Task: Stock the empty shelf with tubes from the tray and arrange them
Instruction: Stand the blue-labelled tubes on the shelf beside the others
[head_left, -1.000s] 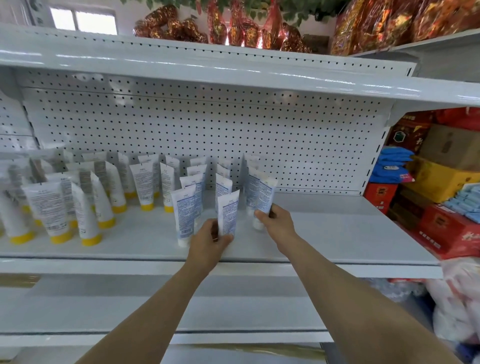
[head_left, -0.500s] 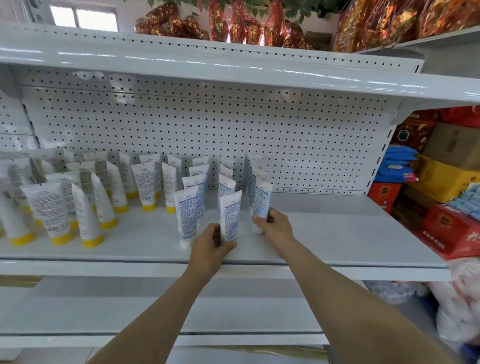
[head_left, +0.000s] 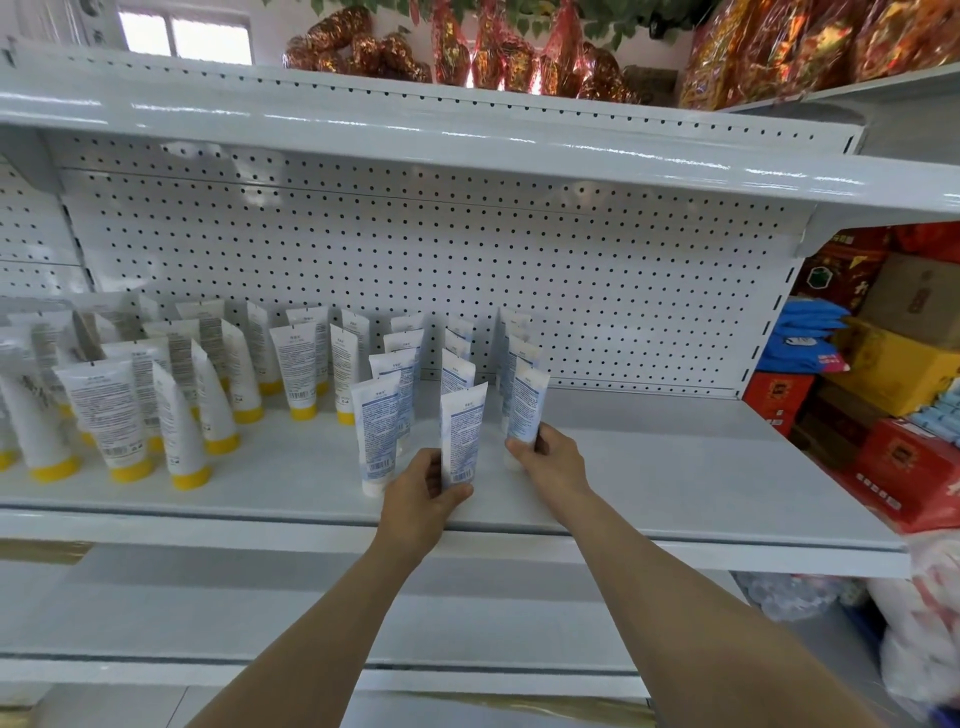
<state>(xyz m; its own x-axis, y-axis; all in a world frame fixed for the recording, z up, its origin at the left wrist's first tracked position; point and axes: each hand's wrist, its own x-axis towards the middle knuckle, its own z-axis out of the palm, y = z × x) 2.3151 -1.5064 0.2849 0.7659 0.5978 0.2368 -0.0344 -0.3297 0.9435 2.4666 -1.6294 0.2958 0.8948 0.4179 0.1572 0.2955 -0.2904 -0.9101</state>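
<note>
Shelf (head_left: 675, 483) of white metal stood half stocked — yellow-capped tubes (head_left: 109, 415) at its left, blue-labelled tubes (head_left: 376, 426) mid-shelf.
Left hand (head_left: 421, 499) gripped the middle row's front tube (head_left: 462, 431) near the shelf's edge; right hand (head_left: 550, 462) held the right row's front tube (head_left: 527, 405) at its base — both upright.

The light is bright and even, with weak shadows. Daylight enters by the window (head_left: 182, 34) at top left, burnt out white. Glare streaks lie on the upper shelf (head_left: 467, 140). The wide lens bends straight lines; tubes (head_left: 31, 426) at the left edge look blurred.
</note>
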